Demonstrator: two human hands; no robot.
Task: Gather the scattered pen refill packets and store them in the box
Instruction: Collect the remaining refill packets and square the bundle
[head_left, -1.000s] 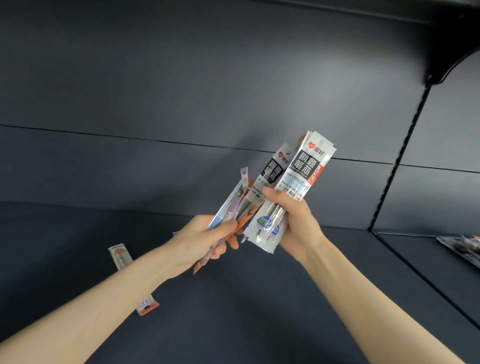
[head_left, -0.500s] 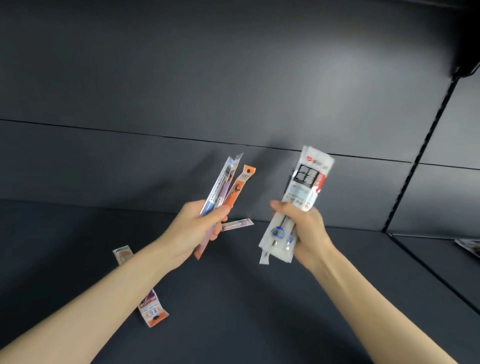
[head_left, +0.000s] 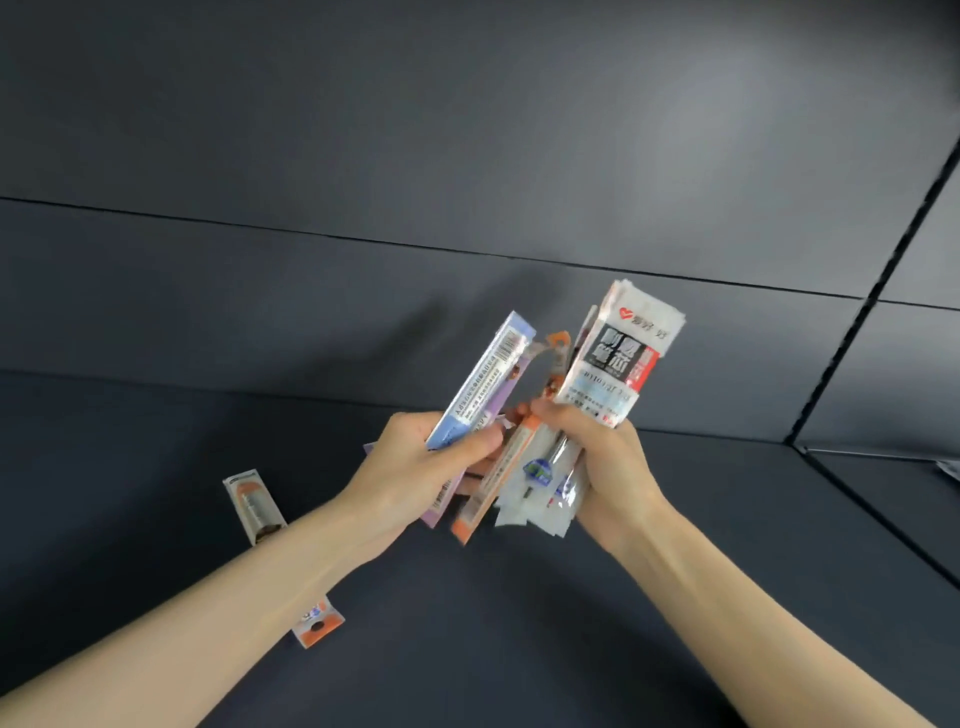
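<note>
My left hand (head_left: 415, 478) grips a few slim refill packets, the front one blue and purple (head_left: 483, 384), held upright above the dark shelf. My right hand (head_left: 608, 467) grips a bundle of white refill packets with black and red print (head_left: 618, 358). An orange-edged packet (head_left: 498, 478) sits between the two hands, where the bundles touch. One orange packet (head_left: 254, 504) lies on the shelf to the left, partly hidden by my left forearm, with its lower end (head_left: 318, 629) showing below the arm. No box is in view.
The dark shelf floor (head_left: 467, 623) runs under both arms, with a dark back panel (head_left: 363, 156) behind. A vertical slotted upright (head_left: 872, 291) divides the bay at right. Something pale shows at the far right edge (head_left: 950, 470).
The two hands, apart half a second ago, have come together so the packet bundles meet. The purple packet lying behind on the shelf is now hidden.
</note>
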